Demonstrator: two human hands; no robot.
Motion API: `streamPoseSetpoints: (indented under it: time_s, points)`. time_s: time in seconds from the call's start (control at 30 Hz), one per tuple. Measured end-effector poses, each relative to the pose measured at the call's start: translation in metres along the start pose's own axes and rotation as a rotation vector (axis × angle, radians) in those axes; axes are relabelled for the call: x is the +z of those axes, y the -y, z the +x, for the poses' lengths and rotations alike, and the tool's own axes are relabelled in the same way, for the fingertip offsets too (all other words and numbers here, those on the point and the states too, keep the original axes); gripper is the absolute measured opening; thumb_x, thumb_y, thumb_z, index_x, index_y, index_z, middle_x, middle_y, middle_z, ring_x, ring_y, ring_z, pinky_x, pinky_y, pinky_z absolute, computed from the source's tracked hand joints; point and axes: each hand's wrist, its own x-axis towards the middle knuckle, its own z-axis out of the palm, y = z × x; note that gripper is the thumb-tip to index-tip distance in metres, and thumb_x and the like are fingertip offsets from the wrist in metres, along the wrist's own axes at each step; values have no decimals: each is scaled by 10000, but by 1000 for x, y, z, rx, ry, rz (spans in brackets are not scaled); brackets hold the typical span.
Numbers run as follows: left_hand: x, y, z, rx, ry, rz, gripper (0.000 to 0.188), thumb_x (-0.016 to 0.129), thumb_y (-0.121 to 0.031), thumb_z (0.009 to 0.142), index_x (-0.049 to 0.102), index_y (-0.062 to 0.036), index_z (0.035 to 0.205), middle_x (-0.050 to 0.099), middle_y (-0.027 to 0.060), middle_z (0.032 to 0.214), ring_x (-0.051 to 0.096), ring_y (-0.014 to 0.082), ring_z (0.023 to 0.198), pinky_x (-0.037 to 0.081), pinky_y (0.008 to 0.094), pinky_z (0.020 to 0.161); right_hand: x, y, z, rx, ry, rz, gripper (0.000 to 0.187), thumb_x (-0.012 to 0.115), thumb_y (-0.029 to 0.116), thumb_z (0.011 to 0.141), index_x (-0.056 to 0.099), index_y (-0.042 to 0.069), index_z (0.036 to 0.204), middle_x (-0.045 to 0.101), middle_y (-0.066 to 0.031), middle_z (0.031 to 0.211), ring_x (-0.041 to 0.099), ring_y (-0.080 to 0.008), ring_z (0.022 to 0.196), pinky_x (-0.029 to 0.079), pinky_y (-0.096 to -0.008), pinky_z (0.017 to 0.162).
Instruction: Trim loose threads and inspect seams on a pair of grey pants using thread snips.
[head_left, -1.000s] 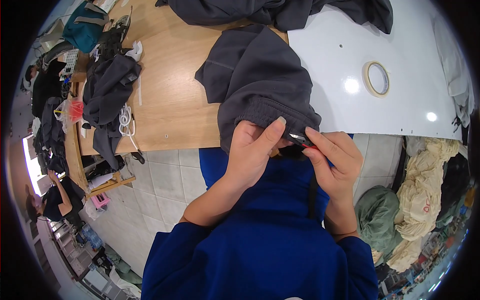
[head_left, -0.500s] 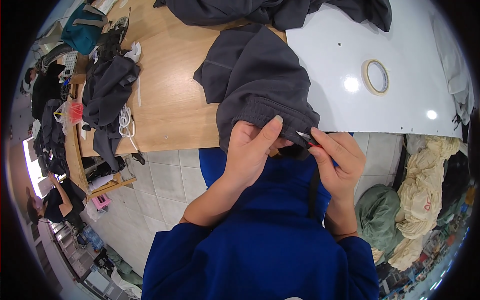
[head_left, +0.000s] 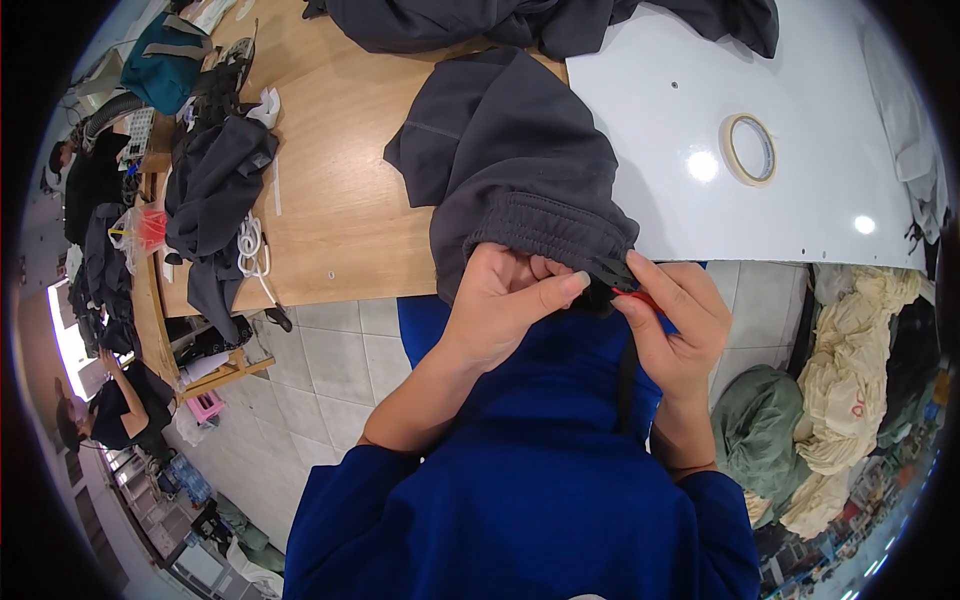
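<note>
Head view: a dark grey garment [head_left: 530,140] is spread in folds at the near edge of the table [head_left: 330,225], across the join between the wood-coloured part and the white part [head_left: 655,160]. Its gathered band [head_left: 560,222] is turned toward the wearer, and the lower rim of the band is held up at that near edge.

The band is gripped at its lower rim by the left hand [head_left: 500,310], whose fingers are curled in against the cloth while the thumb is stretched across below it. A small red tool [head_left: 637,295] is pinched between thumb and forefinger of the right hand [head_left: 680,310], close against the right end of the band. Its working end cannot be made out among the dark folds.

As for progress, the band is already gathered and crossed by stitched rows. The work at its rim is judged to be under way rather than finished, since the tool is held right at the cloth. Whether anything has been cut or loosened there cannot be told, nor how much of the rim is left.

More dark cloth [head_left: 430,22] is heaped along the far edge, apparently unattended. A roll of tape [head_left: 768,160] is left lying on the white part, well apart from both hands.
</note>
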Motion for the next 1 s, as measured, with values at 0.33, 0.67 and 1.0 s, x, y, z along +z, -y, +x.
streamPoseSetpoints:
  time_s: [0.33, 0.67, 1.0]
  points:
    - [3, -1, 1, -5, 32, -66, 432, 641, 51, 793, 428, 2, 1166, 548, 56, 995, 526, 95, 829, 465, 216, 720, 7, -2, -6, 15, -43, 31, 391, 770, 65, 617, 689, 40, 999, 598, -69, 725, 526, -182, 590, 419, -257, 543]
    - [6, 0, 2, -28, 66, -157, 481, 633, 56, 790, 389, -7, 1200, 515, 62, 972, 513, 107, 795, 463, 230, 706, 12, -8, -15, 10, -110, 67, 361, 766, 59, 635, 690, 28, 987, 608, -77, 733, 529, -179, 587, 425, -252, 539]
    - [5, 0, 0, -73, 104, -197, 486, 621, 82, 772, 397, 1, 1196, 508, 69, 980, 521, 120, 792, 453, 234, 692, 9, -10, -21, 93, -91, 135, 448, 764, 38, 643, 636, -22, 1068, 617, -90, 775, 551, -156, 628, 444, -241, 563]
